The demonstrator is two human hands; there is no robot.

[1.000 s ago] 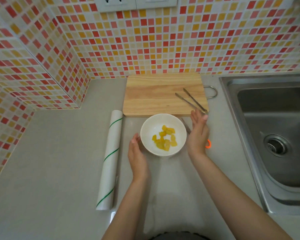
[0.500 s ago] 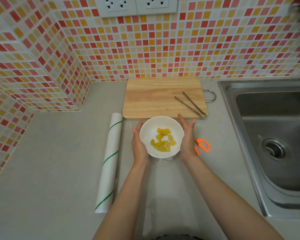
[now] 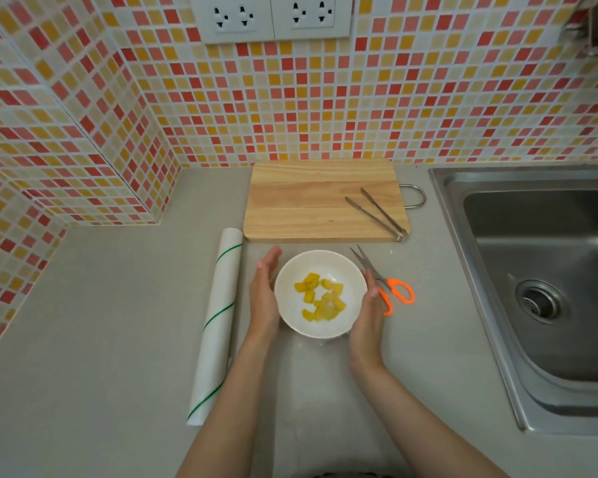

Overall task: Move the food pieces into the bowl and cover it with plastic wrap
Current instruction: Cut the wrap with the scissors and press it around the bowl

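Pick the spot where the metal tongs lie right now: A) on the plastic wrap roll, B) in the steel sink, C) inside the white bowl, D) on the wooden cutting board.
D: the metal tongs rest on the right part of the light wooden cutting board, beyond the round white bowl flanked by both hands.

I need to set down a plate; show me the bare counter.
Free: the wide counter left of the plastic wrap roll. Crowded: around the bowl, hemmed by both hands, the scissors and the cutting board bearing tongs.

No legible text or labels anywhere.
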